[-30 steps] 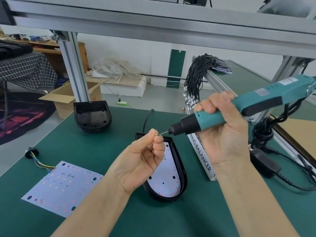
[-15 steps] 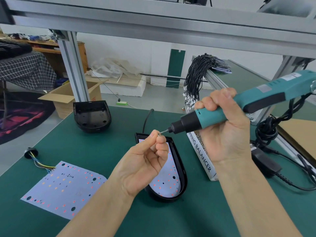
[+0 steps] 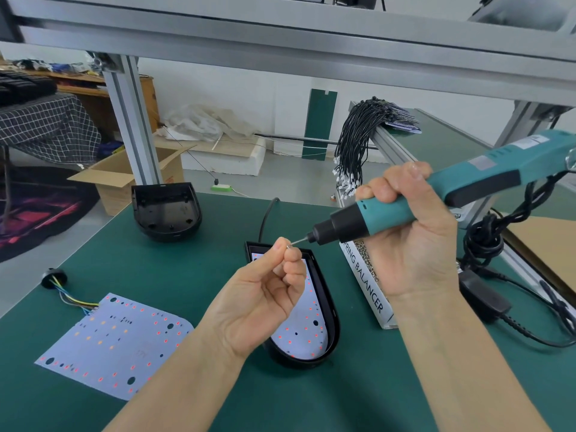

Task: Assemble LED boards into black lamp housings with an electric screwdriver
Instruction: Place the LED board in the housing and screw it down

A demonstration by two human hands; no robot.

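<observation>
Both hands barely moved – left hand [image 3: 265, 294] still pinches screw [image 3: 288, 245] at bit, right hand [image 3: 414, 244] wraps screwdriver [image 3: 436, 198]

A black lamp housing [image 3: 324, 307] lies open-side up on the green mat, a white LED board [image 3: 299, 332] seated inside; the teal electric screwdriver [image 3: 405, 204] is angled above it.
</observation>
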